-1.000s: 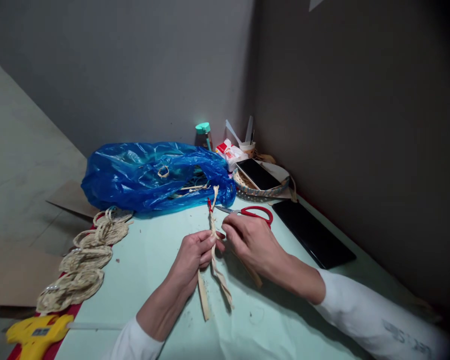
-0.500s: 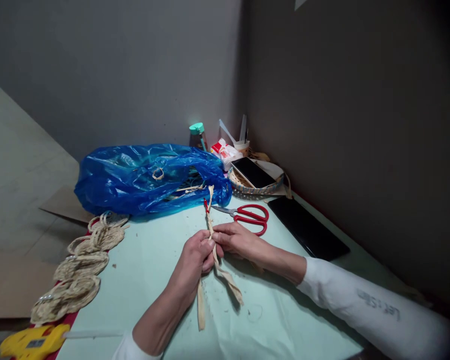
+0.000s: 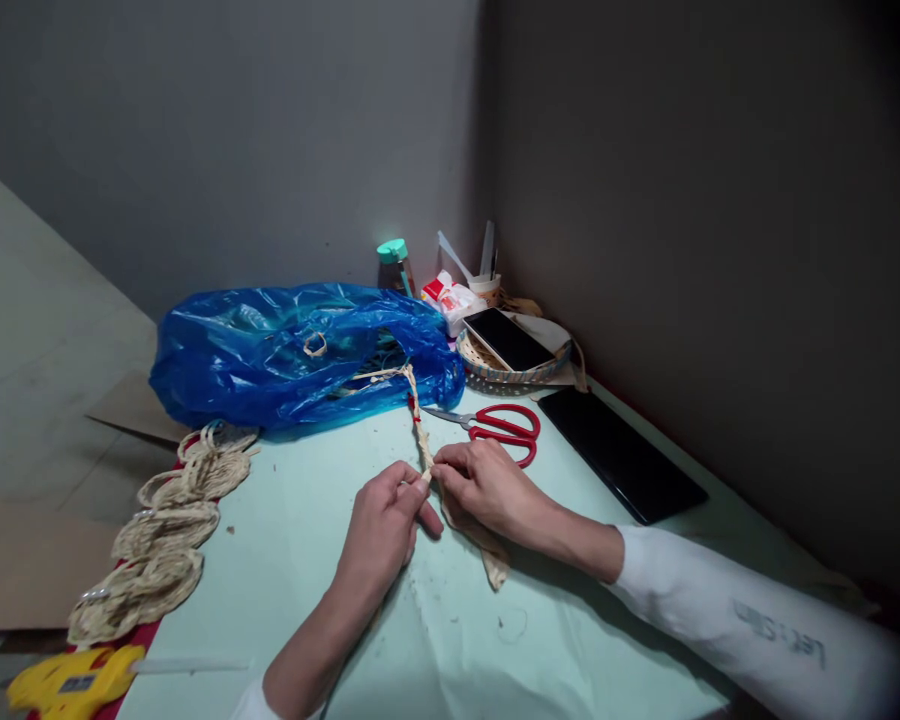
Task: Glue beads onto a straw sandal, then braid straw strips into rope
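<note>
A pale braid [image 3: 422, 440] of flat, husk-like strips runs from the blue bag's edge down to my fingers, with a small red clip [image 3: 412, 402] near its upper part. My left hand [image 3: 386, 520] pinches the braid's lower end between thumb and forefinger. Just to the right, my right hand [image 3: 487, 485] grips a strip at the same spot, its fingertips almost touching the left thumb. One loose strip end [image 3: 496, 568] hangs below my right hand onto the table. Red-handled scissors [image 3: 506, 425] lie behind the right hand, blades pointing left.
A blue plastic bag [image 3: 270, 350] lies at the back. Coiled braided pieces [image 3: 161, 530] and a yellow glue gun [image 3: 79, 682] line the left edge. A phone [image 3: 510, 338] rests on a round basket [image 3: 525, 380]; a black tablet-like slab [image 3: 622, 455] lies right. Behind stands a teal-capped bottle [image 3: 394, 265].
The loose strip has swung right and now hangs under my right hand. The strip end below my left hand has gone from sight. The braid's top has bent left.
</note>
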Demonstrator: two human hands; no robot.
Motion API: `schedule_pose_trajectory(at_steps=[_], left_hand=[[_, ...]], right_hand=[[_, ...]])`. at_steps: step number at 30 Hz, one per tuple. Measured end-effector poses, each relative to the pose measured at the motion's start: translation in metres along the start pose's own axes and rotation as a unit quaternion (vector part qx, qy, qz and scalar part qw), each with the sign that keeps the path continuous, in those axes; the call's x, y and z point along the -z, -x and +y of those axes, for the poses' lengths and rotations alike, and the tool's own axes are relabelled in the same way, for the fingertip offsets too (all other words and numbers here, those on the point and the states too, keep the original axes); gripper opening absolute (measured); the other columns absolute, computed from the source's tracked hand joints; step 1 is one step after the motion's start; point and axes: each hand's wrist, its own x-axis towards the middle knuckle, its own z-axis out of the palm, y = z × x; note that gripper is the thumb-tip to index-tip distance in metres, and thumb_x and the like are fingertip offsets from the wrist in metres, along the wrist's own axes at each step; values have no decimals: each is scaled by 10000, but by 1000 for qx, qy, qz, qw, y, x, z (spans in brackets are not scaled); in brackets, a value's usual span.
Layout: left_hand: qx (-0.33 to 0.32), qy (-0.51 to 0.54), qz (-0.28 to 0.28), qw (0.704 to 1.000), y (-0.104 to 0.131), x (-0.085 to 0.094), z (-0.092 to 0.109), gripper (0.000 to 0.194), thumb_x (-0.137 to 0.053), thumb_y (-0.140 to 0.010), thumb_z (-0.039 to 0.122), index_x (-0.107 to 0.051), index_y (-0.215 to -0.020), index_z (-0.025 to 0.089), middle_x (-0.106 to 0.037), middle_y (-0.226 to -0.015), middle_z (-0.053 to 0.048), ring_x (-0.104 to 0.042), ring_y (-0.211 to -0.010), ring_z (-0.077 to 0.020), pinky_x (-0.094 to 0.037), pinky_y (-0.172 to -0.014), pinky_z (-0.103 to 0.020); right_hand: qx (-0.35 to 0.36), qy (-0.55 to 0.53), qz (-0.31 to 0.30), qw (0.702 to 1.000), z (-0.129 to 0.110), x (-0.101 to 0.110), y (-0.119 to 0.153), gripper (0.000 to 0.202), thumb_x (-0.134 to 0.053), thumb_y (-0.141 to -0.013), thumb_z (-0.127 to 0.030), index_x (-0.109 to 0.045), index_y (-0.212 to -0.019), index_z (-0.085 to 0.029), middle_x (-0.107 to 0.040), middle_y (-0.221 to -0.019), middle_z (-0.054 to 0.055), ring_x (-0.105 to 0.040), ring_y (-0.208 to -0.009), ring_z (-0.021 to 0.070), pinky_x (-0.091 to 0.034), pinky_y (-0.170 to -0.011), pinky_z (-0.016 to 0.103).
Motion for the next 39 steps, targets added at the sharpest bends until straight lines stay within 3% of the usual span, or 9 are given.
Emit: schedule_pose_trajectory(at_steps=[4, 7, 11, 15, 22, 25, 28, 33, 39], left_hand=[[-5, 20, 7, 1000, 4, -6, 3, 238, -499, -841, 367, -492, -683, 190, -665, -586, -3, -360, -291, -65, -244, -359, -212], [-60, -92, 56, 992, 9, -14, 2, 253, -475, -860, 341, -507, -656, 193, -638, -579, -3, -437, -344, -91, -319, -419, -231], [-225, -323, 127, 911, 16, -23, -6, 245, -431, -875, 195, -562, -667, 191, -613, -549, -18, -531, -465, -138, -339, -514, -257], [-325, -383, 127, 855, 22, -27, -11, 267, -407, -878, 119, -608, -710, 170, -627, -572, -32, -547, -473, -140, -327, -518, -270], [-168, -143, 121, 968, 8, -2, 4, 202, -506, -877, 282, -617, -749, 172, -622, -766, -35, -575, -721, -154, -397, -693, -263], [-62, 84, 18, 994, -5, 1, 2, 218, -574, -826, 285, -576, -1010, 169, -602, -783, -13, -570, -738, -141, -422, -711, -253], [-1, 220, -94, 971, -11, -5, -2, 247, -581, -814, 295, -543, -1005, 144, -485, -604, 48, -464, -550, -86, -368, -552, -197], [20, 188, -123, 974, -12, -6, -6, 185, -555, -819, 301, -529, -883, 129, -498, -598, 42, -247, -432, -34, -162, -398, -174], [-25, 57, -78, 995, -11, 4, -10, 207, -513, -824, 282, -524, -984, 151, -542, -561, 42, -412, -424, -66, -325, -425, -180]], right_hand=[[5, -36, 0, 999, -1, -1, 1, 281, -440, -832, -170, -496, -557, -161, -566, -537, -6, -460, -515, 97, -287, -543, 236], [11, -92, -18, 996, 0, -1, 0, 287, -429, -827, -156, -507, -550, -157, -571, -540, -14, -472, -511, 88, -307, -544, 222], [8, -137, -43, 990, 3, -1, -2, 331, -447, -860, -249, -468, -545, -153, -502, -521, -24, -422, -504, 81, -279, -499, 215], [-14, -164, -53, 985, 6, -1, -4, 329, -507, -837, -310, -493, -554, -142, -470, -518, -23, -375, -502, 79, -252, -476, 217], [-65, -252, -58, 964, 2, 4, -3, 264, -505, -825, -255, -661, -674, -104, -603, -589, 21, -480, -535, 103, -347, -520, 207], [-76, -295, -77, 949, -1, 3, -2, 243, -484, -823, -222, -654, -697, -103, -619, -602, 23, -484, -505, 101, -352, -504, 208], [-41, -310, -103, 944, -2, 4, -2, 222, -446, -824, -178, -634, -726, -112, -657, -660, 33, -526, -552, 110, -372, -547, 213], [-16, -193, -104, 975, -2, 10, 0, 221, -442, -828, -142, -580, -656, -129, -650, -660, 21, -486, -554, 95, -330, -541, 210], [-7, -36, -96, 995, -3, 10, 4, 211, -420, -858, -155, -520, -672, -154, -601, -642, 8, -493, -600, 106, -295, -564, 221]])
